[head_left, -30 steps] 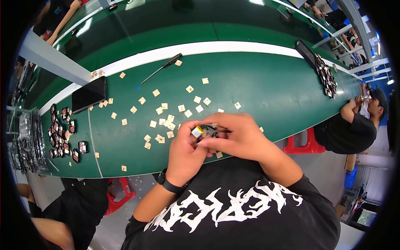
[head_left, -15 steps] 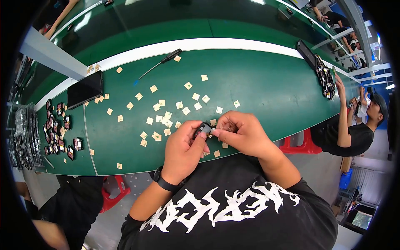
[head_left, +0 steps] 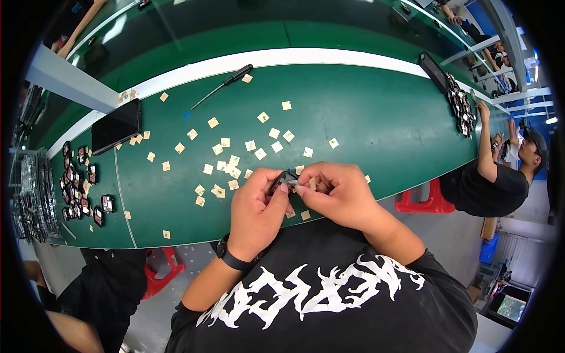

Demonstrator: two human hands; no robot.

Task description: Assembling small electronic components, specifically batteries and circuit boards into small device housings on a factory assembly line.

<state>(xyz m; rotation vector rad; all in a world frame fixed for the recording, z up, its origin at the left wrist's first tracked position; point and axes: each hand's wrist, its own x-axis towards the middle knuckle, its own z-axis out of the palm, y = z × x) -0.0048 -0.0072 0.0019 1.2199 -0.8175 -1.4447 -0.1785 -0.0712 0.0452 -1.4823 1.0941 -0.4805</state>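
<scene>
My left hand (head_left: 259, 203) is closed around a small black plastic part (head_left: 281, 181), thumb on top, just above the table's near edge. The thumb and forefinger of my right hand (head_left: 338, 191) are pinched together against the part's right side. A small tan square (head_left: 313, 183) shows among the right hand's curled fingers. What lies right at the fingertips is too small to make out. Many cream paper-like squares (head_left: 250, 146) lie scattered on the green table (head_left: 376, 112) beyond my hands, some overlapping.
A screwdriver (head_left: 235, 75) with a black handle lies at the far side. To the left are a black tray (head_left: 118, 126), small black units (head_left: 75, 182) and stacked clear trays (head_left: 35, 194). More black parts (head_left: 462, 109) lie at far right, near a co-worker (head_left: 491, 188).
My right hand's fingers have shifted and a tan square now shows among them. The black part is tilted differently in my left hand. The view has moved slightly.
</scene>
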